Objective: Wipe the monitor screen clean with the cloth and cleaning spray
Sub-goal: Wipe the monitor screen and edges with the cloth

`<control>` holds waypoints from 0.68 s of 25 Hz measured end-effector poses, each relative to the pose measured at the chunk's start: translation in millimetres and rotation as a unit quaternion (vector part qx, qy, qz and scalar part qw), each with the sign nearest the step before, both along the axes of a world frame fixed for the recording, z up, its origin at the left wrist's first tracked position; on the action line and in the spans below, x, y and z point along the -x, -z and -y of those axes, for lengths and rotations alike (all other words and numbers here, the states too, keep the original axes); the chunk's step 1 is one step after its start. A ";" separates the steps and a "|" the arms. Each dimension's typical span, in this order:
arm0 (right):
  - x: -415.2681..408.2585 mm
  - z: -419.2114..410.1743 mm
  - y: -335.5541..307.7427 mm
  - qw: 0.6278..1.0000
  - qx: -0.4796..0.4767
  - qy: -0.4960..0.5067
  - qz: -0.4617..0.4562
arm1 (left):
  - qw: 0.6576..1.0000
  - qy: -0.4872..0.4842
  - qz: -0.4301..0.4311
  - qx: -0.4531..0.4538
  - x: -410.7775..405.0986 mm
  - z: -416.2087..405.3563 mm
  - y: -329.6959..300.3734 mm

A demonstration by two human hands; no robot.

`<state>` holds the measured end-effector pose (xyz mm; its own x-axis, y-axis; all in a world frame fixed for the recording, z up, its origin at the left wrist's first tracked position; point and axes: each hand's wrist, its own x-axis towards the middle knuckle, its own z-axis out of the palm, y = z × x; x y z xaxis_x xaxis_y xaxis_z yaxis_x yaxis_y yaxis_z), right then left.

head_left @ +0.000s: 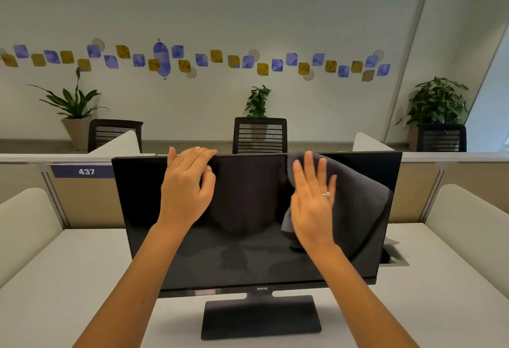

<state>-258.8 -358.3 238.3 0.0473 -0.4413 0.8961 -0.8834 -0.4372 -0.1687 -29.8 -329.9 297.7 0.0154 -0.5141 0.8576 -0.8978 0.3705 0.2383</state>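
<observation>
- A black flat-panel monitor (248,237) with a glossy, dark screen stands on a flat rectangular base (260,317) near the middle of the pale desktop (68,278), close to its front edge; a small logo sits on the lower bezel.
- The left hand (187,187) grips the monitor's top edge, fingers curled over the rim, thumb on the screen side.
- The right hand (312,204) is spread flat, fingers straight, pressing a dark grey cloth (363,196) against the upper right part of the screen; a ring shows on one finger.
- The cloth looks soft and finely textured, folded loosely, reaching the monitor's top edge.
- Faint smears show on the lower half of the screen.
- Rounded cream dividers (24,223) flank the desktop left and right; a rectangular cable opening (392,258) lies by the monitor's right edge.
- A low partition behind carries a blue label (84,171) reading 437.
- Beyond stand black mesh-backed chairs (260,135), potted plants (74,110) and a white wall with blue and gold decals (192,58).
</observation>
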 end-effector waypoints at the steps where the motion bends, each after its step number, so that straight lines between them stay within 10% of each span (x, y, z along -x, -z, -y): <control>1: 16.2 2.1 -1.1 1.000 -0.004 0.014 0.013 | 1.000 0.000 0.002 0.001 -0.3 0.1 0.1; 9: 99.3 17.4 -5.5 0.976 -0.029 0.088 0.195 | 1.000 0.002 0.004 -0.002 1.9 -2.4 -1.3; 17: 45.0 7.4 8.1 0.997 -0.003 0.034 0.066 | 0.995 -0.033 0.076 -0.049 24.2 -5.7 -8.9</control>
